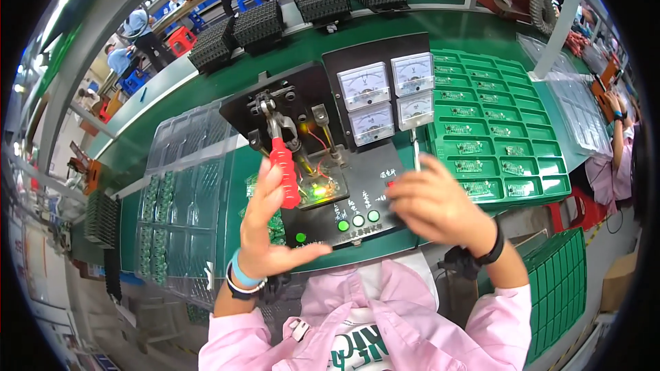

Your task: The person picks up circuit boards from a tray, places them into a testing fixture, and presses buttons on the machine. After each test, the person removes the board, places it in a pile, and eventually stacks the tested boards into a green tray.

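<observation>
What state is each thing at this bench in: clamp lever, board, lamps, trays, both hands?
Red clamp lever: down, left hand open beside it.
Circuit board: seated in the fixture, lit.
Green lamps: glowing.
Green tray: boards in many pockets.
Clear tray: partly filled.
Right hand: closed around a thin tool.

Red-handled clamp lever (284,172) tilted upright on black test fixture (344,199), small circuit board (323,189) beneath, lit

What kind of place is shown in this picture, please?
Most likely an electronics factory test station. A black test fixture with analog meters stands on a green workbench, and a green tray holds small circuit boards. Other workers sit at benches nearby.
</observation>
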The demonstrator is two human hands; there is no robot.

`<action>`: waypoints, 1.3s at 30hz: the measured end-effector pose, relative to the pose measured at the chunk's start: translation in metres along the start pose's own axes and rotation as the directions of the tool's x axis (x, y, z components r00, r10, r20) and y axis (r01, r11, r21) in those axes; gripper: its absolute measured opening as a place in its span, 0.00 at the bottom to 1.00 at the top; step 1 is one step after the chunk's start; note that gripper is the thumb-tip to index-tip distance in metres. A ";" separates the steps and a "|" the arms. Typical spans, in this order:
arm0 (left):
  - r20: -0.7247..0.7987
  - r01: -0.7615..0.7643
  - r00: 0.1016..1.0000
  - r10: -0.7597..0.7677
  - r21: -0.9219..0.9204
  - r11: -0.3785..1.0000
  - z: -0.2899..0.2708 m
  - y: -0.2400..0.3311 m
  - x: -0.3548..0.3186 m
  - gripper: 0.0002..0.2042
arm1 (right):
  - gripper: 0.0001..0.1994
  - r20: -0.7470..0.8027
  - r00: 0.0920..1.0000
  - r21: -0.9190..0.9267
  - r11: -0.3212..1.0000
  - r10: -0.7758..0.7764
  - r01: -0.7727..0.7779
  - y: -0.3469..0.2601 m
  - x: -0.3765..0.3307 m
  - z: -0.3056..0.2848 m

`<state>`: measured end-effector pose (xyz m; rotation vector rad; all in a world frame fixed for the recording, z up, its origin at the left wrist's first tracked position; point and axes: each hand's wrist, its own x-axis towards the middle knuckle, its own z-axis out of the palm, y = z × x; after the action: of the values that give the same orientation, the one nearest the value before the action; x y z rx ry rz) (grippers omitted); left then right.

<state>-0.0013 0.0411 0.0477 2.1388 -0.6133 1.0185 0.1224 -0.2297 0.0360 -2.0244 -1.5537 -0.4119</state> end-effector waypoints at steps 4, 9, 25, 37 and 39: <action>-0.026 0.186 0.981 -0.190 -0.122 0.975 -0.004 0.003 -0.049 0.33 | 0.17 -0.106 0.994 0.087 0.996 -0.017 0.027 -0.028 -0.011 0.041; 0.158 0.357 0.909 -0.387 0.185 0.916 -0.009 -0.009 -0.082 0.24 | 0.19 -0.241 0.968 0.040 0.997 0.075 -0.068 -0.057 -0.021 0.068; 0.270 0.185 0.894 -0.357 0.503 0.844 -0.017 -0.023 -0.033 0.38 | 0.18 -0.144 0.986 -0.167 0.980 0.080 -0.104 -0.057 -0.038 0.098; 0.218 0.283 0.870 -0.442 0.513 0.810 -0.022 -0.004 -0.070 0.33 | 0.40 -0.439 0.868 0.041 0.960 -0.232 0.277 -0.043 0.152 0.011; 0.109 0.384 0.872 -0.477 0.451 0.806 -0.021 0.003 -0.073 0.29 | 0.34 -0.635 0.757 0.129 0.945 -0.154 0.300 -0.031 0.200 -0.003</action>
<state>-0.0557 0.0636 -0.0001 2.6258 0.0307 0.7014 0.1497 -0.0684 0.1557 -1.3233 -1.3415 -0.8603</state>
